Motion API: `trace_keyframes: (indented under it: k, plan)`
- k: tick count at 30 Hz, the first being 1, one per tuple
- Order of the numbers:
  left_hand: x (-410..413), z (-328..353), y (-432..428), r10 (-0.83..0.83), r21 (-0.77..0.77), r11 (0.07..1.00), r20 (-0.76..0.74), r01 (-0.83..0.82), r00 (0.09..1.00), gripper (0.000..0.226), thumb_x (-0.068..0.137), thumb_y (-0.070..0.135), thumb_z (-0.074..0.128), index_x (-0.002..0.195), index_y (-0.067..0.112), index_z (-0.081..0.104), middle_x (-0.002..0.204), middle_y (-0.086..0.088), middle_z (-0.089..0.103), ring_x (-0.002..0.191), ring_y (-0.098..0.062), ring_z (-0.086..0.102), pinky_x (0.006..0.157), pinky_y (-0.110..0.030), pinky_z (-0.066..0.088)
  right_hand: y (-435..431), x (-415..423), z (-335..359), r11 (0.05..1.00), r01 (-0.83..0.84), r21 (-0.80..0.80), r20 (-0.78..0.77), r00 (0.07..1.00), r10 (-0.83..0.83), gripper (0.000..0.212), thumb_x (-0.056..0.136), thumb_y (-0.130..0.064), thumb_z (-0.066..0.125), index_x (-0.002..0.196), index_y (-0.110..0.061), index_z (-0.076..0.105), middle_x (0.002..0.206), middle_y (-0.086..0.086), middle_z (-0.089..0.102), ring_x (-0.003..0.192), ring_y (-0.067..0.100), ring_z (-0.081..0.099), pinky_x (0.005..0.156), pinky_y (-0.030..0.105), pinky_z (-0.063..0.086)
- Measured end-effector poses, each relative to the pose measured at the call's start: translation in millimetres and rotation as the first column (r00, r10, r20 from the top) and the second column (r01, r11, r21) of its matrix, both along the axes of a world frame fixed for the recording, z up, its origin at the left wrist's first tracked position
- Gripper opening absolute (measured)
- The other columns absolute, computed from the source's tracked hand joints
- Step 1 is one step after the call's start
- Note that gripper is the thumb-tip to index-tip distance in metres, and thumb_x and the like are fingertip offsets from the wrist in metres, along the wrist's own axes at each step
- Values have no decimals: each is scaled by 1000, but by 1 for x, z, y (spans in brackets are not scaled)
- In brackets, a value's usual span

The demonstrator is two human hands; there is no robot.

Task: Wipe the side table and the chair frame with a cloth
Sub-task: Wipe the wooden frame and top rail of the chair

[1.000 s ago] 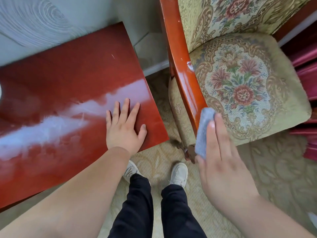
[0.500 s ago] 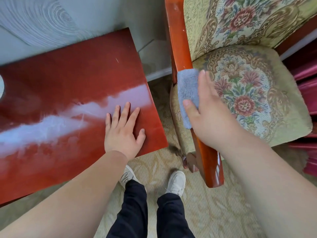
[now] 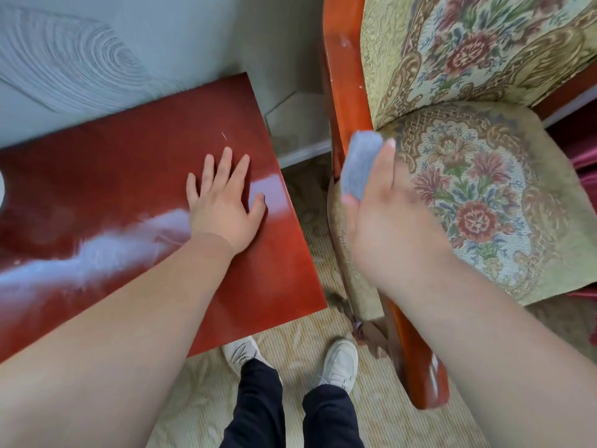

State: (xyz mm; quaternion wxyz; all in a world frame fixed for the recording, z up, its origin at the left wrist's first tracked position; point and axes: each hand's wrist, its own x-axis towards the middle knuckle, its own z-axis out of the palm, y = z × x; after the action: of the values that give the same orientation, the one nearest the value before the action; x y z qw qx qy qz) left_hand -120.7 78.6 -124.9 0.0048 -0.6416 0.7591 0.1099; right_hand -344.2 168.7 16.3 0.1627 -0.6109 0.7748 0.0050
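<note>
While my left hand (image 3: pixel 224 202) lies flat and open on the side table (image 3: pixel 129 176), fingers spread and palm down near the table's right edge at centre frame, my right hand (image 3: pixel 384 221) is closed around the cloth (image 3: pixel 360 164) just right of centre. I see the cloth as a folded blue-grey pad, pinched between the thumb below and the fingers on top, pressed against the chair frame (image 3: pixel 347 85), the glossy orange-brown wooden arm that runs from the top of the frame down to the lower right. My hand is blurred, so I cannot tell exactly how much of the cloth touches the wood. I see a pale streak of reflected light running across the table's red lacquered top from the left edge toward my left hand. Right of the arm, the floral seat cushion (image 3: pixel 478 195) fills the right side of the frame, with the matching backrest (image 3: pixel 468 46) above it at upper right. At bottom centre I see my dark trousers (image 3: pixel 290 412) and pale shoes (image 3: pixel 339 363) on a beige patterned carpet (image 3: pixel 387 425).
</note>
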Motion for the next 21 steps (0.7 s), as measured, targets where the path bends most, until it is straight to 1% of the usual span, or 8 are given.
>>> trace_keyframes:
  k: [6,10,13,14,16,17,18,21]
  plan:
    - [-2,-4,2,0,-26,1000,35,1,999,73,97,56,35,165,35,24,175,3,15,162,-27,8,130,-56,5,-65,3,-15,982,23,-188,51,999,-14,85,106,-38,41,157,11,-6,161,30,21,117,45,57,92,45,49]
    - [-3,4,0,-17,1,1000,50,17,999,73,96,55,37,165,35,23,175,3,15,162,-28,8,129,-56,6,-19,-6,-4,997,-10,-81,175,984,24,80,103,-40,35,162,-5,-7,164,20,19,124,42,55,91,44,51]
    - [1,3,1,-18,18,1000,64,17,998,73,96,54,37,165,34,23,175,1,16,162,-30,9,130,-56,6,15,-13,8,993,-99,58,249,965,82,71,102,-46,21,160,-35,-20,170,-2,-17,133,37,50,93,41,50]
    - [0,3,0,-17,19,1000,61,16,998,73,96,54,37,165,34,23,175,1,16,162,-30,10,130,-56,6,20,-15,11,988,-124,93,266,959,96,69,102,-47,18,155,-42,-25,166,-9,-31,142,33,41,98,39,50]
    - [-1,4,-1,-16,19,1000,63,15,998,73,95,54,37,165,34,25,175,1,17,162,-30,10,129,-56,7,16,-18,10,982,-144,124,294,950,102,67,105,-45,19,153,-45,-27,158,-14,-46,159,25,7,115,39,41]
    - [-2,4,-2,-15,21,1000,66,14,998,73,95,54,36,165,33,25,175,1,17,162,-30,10,129,-56,7,7,-17,7,985,-156,79,268,955,129,67,106,-42,24,157,-42,-20,160,-10,-45,159,25,-7,121,43,35]
    - [-3,4,-2,-16,24,1000,68,15,998,73,95,54,36,164,33,26,175,1,17,161,-30,10,129,-56,7,-7,-16,2,984,-177,-11,222,959,175,67,107,-39,29,162,-37,-9,165,-2,-37,159,31,-10,122,48,33]
    - [-4,6,-2,-17,26,1000,68,15,998,73,94,52,39,164,32,28,174,-1,19,161,-31,12,129,-57,9,-73,-11,-10,952,-219,-215,71,968,239,65,106,-40,37,164,-22,14,170,19,-11,154,52,6,123,59,25]
